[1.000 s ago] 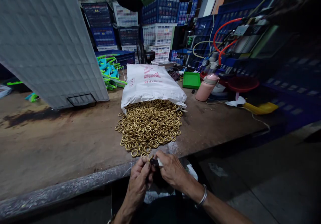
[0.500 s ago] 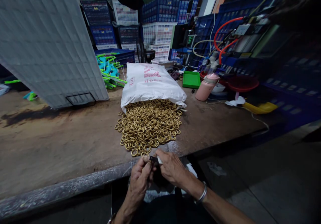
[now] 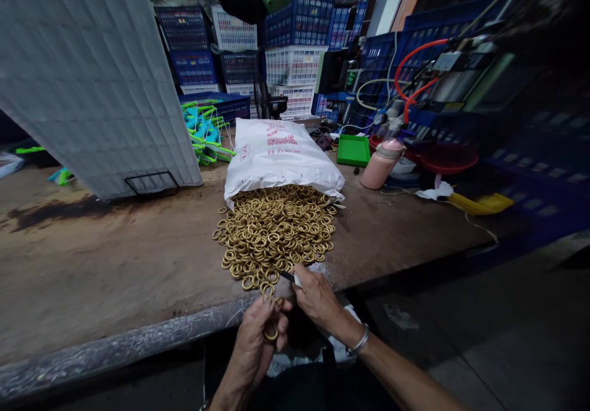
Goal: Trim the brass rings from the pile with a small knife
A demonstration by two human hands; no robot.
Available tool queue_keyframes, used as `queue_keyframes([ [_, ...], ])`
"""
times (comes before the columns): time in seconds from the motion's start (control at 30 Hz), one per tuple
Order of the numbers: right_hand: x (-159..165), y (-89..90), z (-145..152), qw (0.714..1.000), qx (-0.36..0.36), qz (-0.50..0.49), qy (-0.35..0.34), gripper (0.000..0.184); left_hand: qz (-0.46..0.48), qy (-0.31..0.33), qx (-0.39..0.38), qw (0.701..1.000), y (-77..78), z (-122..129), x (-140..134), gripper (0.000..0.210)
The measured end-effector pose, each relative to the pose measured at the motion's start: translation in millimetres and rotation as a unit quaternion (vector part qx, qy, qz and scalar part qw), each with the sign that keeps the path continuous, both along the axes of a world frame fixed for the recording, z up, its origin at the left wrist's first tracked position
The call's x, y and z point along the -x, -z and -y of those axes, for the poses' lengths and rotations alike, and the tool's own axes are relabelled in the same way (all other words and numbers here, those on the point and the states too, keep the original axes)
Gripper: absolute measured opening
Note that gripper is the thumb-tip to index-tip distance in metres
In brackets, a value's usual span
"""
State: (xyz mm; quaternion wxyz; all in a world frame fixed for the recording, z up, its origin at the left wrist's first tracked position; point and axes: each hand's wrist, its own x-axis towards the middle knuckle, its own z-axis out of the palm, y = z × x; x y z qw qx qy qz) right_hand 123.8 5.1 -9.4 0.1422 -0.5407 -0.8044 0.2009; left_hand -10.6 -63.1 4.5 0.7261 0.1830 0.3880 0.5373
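A heap of gold-coloured rings [image 3: 276,233] spills from a white printed sack [image 3: 283,156] onto the wooden table. My left hand [image 3: 255,331] is closed around a few gold rings [image 3: 271,332] just off the table's front edge. In my right hand [image 3: 318,297] is a small knife [image 3: 287,276] with a dark blade and a pale handle, its tip pointing left towards the near side of the heap. My right fingers are wrapped around the handle. The two hands are a short way apart.
A tall white ribbed panel [image 3: 106,85] stands at the left, by green and blue plastic pieces [image 3: 205,131]. To the right are a green tray [image 3: 353,149], a pink bottle [image 3: 382,164] and a yellow scoop-like piece [image 3: 482,203]. Stacked crates [image 3: 295,67] fill the back.
My right hand has drawn the knife away from my left hand, up towards the heap. My left hand has turned and dropped slightly, so gold rings now show in it.
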Motion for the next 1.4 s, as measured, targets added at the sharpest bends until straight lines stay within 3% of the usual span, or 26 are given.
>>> queue_keyframes([
  [0.2,22,4.7,-3,0.999,-0.016,-0.035,-0.009,0.030,0.019,-0.026,0.037,0.999,1.8,1,6,0.024],
  [0.33,30,5.5,-5,0.999,-0.025,-0.005,-0.045,0.036,0.057,-0.025,0.075,0.995,-0.8,1,12,0.024],
  [0.47,34,3.0,-6,0.999,-0.024,0.023,-0.026,0.029,0.062,-0.044,0.078,0.994,4.5,0,15,0.024],
  [0.7,27,4.3,-11,0.999,-0.033,-0.021,-0.025,0.029,-0.071,-0.080,0.012,0.994,10.1,-8,13,0.027],
  [0.83,18,4.4,-10,0.997,-0.031,-0.070,-0.024,0.030,-0.180,-0.097,0.005,0.979,6.5,-18,9,0.041],
  [0.97,16,-4.4,-5,0.988,0.000,-0.143,-0.051,0.024,-0.240,-0.059,-0.013,0.969,3.8,-28,6,0.040],
  [1.1,19,-13.5,-4,0.970,0.052,-0.238,-0.020,0.009,-0.238,-0.059,-0.041,0.969,6.7,-32,5,0.033],
  [1.3,21,-12.4,-6,0.938,0.167,-0.303,0.006,0.030,-0.273,-0.060,-0.092,0.956,7.3,-29,4,0.024],
  [1.4,21,-8.1,-5,0.937,0.170,-0.304,0.013,0.029,-0.262,-0.030,-0.063,0.963,5.6,-26,3,0.026],
])
